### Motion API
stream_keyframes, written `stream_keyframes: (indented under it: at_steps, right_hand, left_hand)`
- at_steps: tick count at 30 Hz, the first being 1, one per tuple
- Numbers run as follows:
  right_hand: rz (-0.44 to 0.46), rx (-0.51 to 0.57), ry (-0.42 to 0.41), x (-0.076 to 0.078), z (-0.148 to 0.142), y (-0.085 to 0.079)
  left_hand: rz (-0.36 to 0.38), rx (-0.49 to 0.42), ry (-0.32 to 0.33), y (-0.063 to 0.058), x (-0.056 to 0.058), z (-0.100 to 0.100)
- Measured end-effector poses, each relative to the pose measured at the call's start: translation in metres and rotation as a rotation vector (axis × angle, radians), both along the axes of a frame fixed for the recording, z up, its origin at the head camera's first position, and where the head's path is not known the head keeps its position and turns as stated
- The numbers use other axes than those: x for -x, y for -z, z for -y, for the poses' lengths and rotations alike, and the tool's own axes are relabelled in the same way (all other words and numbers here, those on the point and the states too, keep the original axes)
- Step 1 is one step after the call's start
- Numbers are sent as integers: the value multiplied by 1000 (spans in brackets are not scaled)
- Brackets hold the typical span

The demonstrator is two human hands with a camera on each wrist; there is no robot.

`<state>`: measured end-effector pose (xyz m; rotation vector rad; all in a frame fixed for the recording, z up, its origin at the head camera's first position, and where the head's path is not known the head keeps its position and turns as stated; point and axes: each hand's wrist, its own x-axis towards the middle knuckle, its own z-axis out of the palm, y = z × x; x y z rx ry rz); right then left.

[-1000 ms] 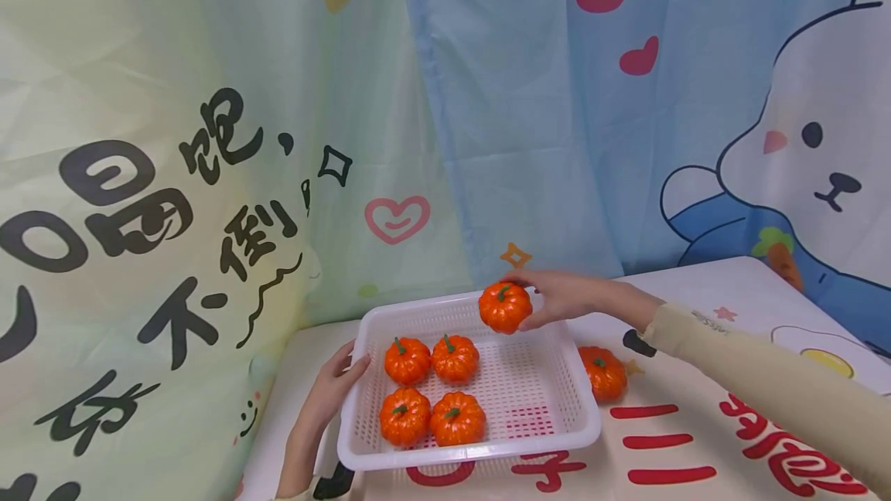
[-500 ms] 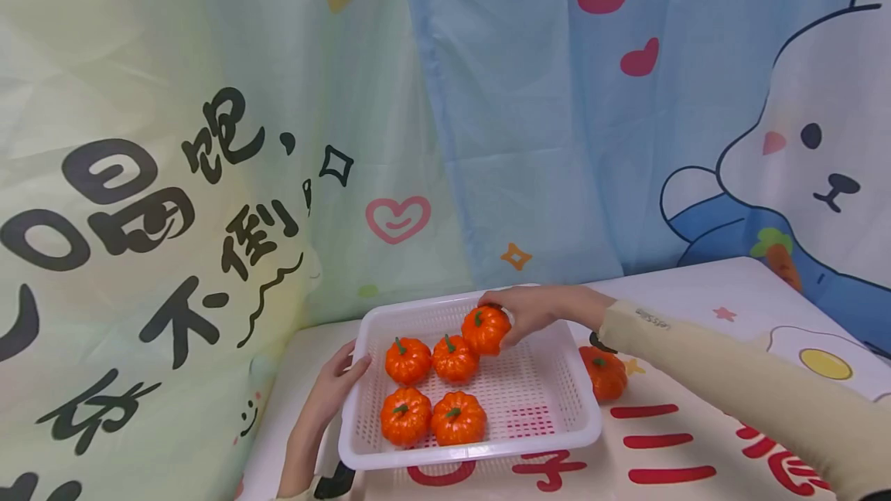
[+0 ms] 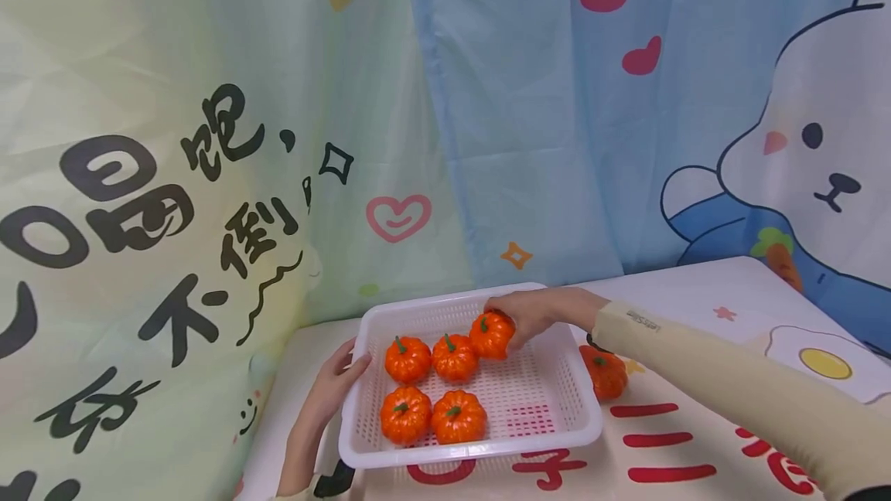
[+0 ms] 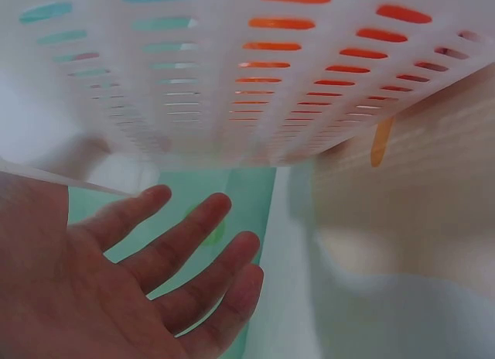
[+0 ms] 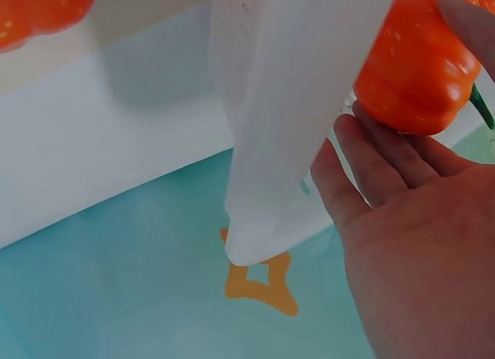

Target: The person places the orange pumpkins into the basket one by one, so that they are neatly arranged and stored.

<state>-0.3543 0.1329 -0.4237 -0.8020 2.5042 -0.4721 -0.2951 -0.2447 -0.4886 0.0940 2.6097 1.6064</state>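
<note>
A white perforated plastic basket (image 3: 536,377) stands on the table with several glossy orange pumpkins inside. My left hand (image 3: 330,389) is at its left rim, thumb over the edge; in the left wrist view its other fingers are spread and straight, outside the basket wall (image 4: 209,73). My right hand (image 3: 532,315) reaches in over the back right part and holds a pumpkin (image 3: 492,335) with a green stem, beside another pumpkin (image 3: 455,358) in the back row. In the right wrist view, thumb and fingers lie on opposite sides of that pumpkin (image 5: 418,65).
One more pumpkin (image 3: 604,373) lies on the table outside the basket's right side, partly hidden by the basket rim. A printed curtain (image 3: 515,99) hangs right behind the table. The table cover (image 3: 668,439) carries red lettering and a fried-egg print.
My right hand has carried the pumpkin left and down into the basket's back row, then shifted it slightly right. The left hand and the basket have stayed put.
</note>
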Motion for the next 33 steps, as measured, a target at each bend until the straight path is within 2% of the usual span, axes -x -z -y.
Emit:
stream_keyframes:
  at_steps: [8,17,22,33]
  right_hand:
    - [15,-41,8,-4,0,3]
    - [46,-69,24,-7,3,14]
    - [24,-96,19,-8,2,17]
    - [29,-145,94,-13,6,22]
  left_hand:
    - [14,-3,5,-1,1,0]
    - [9,7,5,-1,0,1]
    - [24,13,1,0,0,0]
    - [18,15,1,-2,-1,1]
